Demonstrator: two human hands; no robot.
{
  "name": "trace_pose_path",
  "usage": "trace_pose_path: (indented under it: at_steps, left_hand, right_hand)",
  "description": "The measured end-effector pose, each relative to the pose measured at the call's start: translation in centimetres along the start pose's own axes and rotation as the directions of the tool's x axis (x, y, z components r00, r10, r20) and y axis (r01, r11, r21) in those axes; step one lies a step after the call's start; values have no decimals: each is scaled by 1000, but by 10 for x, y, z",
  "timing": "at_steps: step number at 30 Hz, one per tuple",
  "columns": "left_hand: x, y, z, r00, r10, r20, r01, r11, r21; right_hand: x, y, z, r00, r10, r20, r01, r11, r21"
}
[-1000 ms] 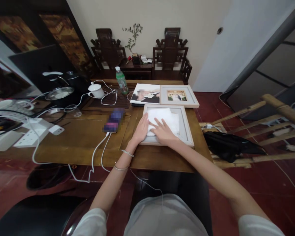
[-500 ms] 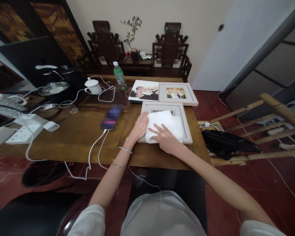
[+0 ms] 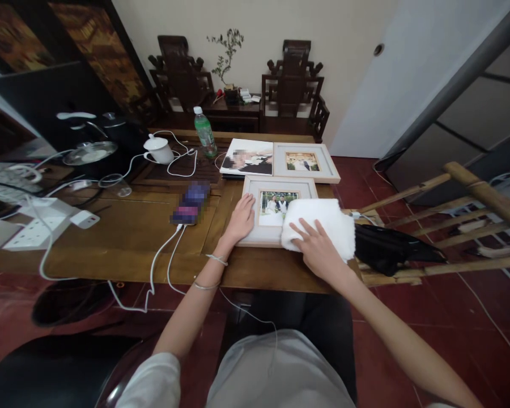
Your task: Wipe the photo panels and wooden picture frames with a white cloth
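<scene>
A pale wooden picture frame (image 3: pixel 263 237) lies flat near the table's front edge, with a photo of two people in its middle. My left hand (image 3: pixel 240 220) holds the frame by its left edge, fingers lying along the rim. A folded white towel (image 3: pixel 334 224) covers the frame's right side and reaches past it to the right. Pressed on the towel's left part is my right hand (image 3: pixel 318 246), fingers somewhat spread, gripping it from above. The towel hides the frame's right rim.
Behind it lie another picture frame (image 3: pixel 329 164) and a large photo print (image 3: pixel 250 158). A green bottle (image 3: pixel 204 133), a lidded white cup (image 3: pixel 158 150) and a charging phone (image 3: pixel 190 207) are to the left. A power strip (image 3: pixel 42 229) trails cables. Right of the table stands a bamboo rack (image 3: pixel 425 184).
My right hand has slid the white towel rightward across the frame, uncovering the photo. My left hand stays at the frame's left edge.
</scene>
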State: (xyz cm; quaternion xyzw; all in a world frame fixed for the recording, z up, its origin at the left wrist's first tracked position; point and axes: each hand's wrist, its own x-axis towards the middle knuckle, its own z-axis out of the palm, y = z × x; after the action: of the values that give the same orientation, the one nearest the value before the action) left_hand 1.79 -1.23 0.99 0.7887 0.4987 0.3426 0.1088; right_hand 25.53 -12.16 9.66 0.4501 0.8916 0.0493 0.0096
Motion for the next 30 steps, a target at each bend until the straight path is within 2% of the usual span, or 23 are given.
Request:
trace_pose_path:
  at_steps: [3, 5, 9, 15, 19, 22, 25, 27, 30]
  left_hand:
    - [1, 0, 0, 999, -35, 7, 35, 999, 1]
    - [0, 1, -2, 1000, -17, 7, 17, 1000, 15]
    - [-3, 3, -6, 999, 43, 28, -44, 997, 56]
    - [-3, 6, -7, 998, 50, 36, -52, 997, 56]
    - [-1, 6, -6, 997, 63, 53, -67, 995, 77]
    - [-1, 5, -6, 995, 74, 63, -80, 992, 101]
    - [-1, 4, -5, 995, 75, 58, -81, 992, 99]
    - [-1, 3, -4, 996, 75, 56, -81, 992, 100]
    - [-2, 2, -2, 996, 75, 47, -80, 991, 111]
  right_hand:
    - [26, -23, 4, 997, -75, -25, 76, 996, 38]
    - [42, -37, 7, 991, -119, -56, 122, 991, 50]
    - [44, -39, 11, 989, -124, -80, 130, 989, 71]
    - [-9, 7, 3, 1000, 29, -11, -29, 999, 32]
    - [-27, 32, 3, 999, 46, -20, -46, 998, 33]
    - [-14, 49, 12, 998, 36, -60, -33, 998, 53]
    - [16, 73, 23, 993, 49, -110, -42, 997, 72]
    - [41, 91, 28, 986, 88, -141, -74, 992, 104]
    - [78, 106, 26, 962, 208, -176, -179, 969, 168]
